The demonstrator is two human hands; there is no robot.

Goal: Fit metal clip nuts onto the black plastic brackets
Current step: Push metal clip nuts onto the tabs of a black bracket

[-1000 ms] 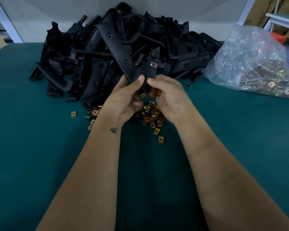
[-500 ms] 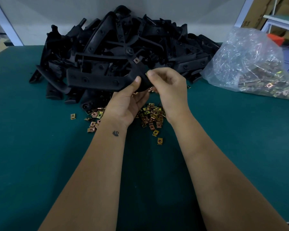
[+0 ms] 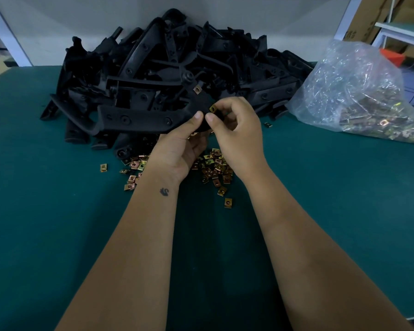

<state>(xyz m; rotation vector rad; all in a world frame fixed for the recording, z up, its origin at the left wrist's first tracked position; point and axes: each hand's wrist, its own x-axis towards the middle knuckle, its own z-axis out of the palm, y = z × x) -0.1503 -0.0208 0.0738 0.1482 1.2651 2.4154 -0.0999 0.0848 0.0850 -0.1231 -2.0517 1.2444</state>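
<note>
Two clip nuts now show on the bracket (image 3: 141, 119) in hand, which lies nearly level across the middle of the frame, its long arm reaching left in front of the heap of black brackets (image 3: 167, 68) at upper centre. A second ago that bracket stood steeply, its long arm running up and left with only one nut showing; it has since been swung down flat, so the near tab faces the fingers.

Left of centre, a few loose clip nuts (image 3: 215, 167) lie scattered on the green table (image 3: 46, 223), the thicker cluster sitting just below the hands. The left hand (image 3: 179, 149) grips the bracket's right end from beneath, thumb pressed on top. Above it, the fitted clip nut (image 3: 197, 89) sits on an upper tab. The right hand (image 3: 237, 130) pinches a second clip nut (image 3: 213, 108) between thumb and curled forefinger, right at the bracket's end tab; whether it is fully seated cannot be told, as fingers hide the edge. This bracket looks close to finished, needing perhaps a firm push home.

At far right, a clear plastic bag (image 3: 359, 91) holds many more nuts.
</note>
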